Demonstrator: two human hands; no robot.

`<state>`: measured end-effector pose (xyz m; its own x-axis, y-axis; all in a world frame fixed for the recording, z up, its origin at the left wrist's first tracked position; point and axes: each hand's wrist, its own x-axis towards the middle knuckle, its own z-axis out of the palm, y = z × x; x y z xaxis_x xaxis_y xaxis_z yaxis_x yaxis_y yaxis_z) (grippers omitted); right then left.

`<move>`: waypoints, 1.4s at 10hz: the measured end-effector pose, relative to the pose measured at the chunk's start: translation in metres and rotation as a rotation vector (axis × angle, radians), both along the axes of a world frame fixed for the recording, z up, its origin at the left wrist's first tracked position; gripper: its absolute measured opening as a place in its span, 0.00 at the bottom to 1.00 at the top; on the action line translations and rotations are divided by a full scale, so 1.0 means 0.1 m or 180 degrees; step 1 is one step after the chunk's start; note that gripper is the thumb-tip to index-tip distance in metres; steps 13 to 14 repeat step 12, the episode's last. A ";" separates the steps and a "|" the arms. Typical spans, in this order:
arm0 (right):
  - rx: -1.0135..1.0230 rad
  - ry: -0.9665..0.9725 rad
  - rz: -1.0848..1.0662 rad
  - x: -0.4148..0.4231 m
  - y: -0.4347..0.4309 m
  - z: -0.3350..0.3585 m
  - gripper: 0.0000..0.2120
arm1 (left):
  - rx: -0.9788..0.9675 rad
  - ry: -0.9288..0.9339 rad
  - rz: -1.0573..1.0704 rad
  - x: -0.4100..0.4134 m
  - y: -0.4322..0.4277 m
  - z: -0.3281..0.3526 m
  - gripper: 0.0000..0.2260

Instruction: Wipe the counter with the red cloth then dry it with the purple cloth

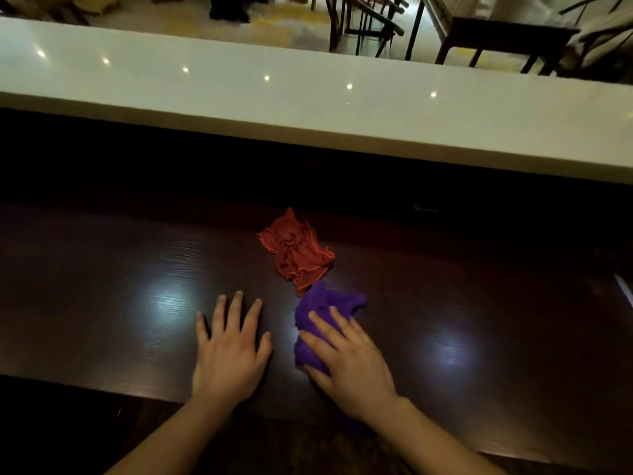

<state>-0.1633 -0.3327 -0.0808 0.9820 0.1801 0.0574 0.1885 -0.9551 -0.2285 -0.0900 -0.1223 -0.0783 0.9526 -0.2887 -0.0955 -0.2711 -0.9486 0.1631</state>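
While both hands sit low in the middle of the frame, I can see my right hand (pixel 349 365) pressed flat on the purple cloth (pixel 329 313), its fingers (pixel 325 322) spread and laid over the fabric rather than curled around it, so the cloth is pinned under the palm and not gripped. That cloth is bunched just right of centre on the dark wooden tabletop (pixel 102 286), with part of it poking out beyond my fingertips towards the upper right. My left hand (pixel 229 351) rests palm down on the bare wood just beside it, fingers stretched out and apart, holding nothing. The red cloth (pixel 296 253) lies crumpled just above the purple one, near the middle of the frame; its lower tip reaches the purple cloth's top edge, though I cannot tell whether the two touch or merely overlap from this angle. Neither hand is on the red cloth. Bright patches of light reflect off the wood at left and right. Across the upper part of the frame runs a pale raised ledge (pixel 308 108), and beyond it, at the upper right, stand dark chairs (pixel 363 25).
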 end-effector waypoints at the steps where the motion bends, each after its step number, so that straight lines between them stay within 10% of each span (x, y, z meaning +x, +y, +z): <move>1: -0.0046 0.0083 0.0161 0.17 0.24 0.06 0.25 | -0.0171 0.0046 -0.0030 0.01 0.03 0.04 0.30; 14: -0.0868 -0.0149 -0.0197 1.65 1.57 0.57 0.32 | -0.0245 -0.0282 0.1005 0.04 2.64 0.58 0.33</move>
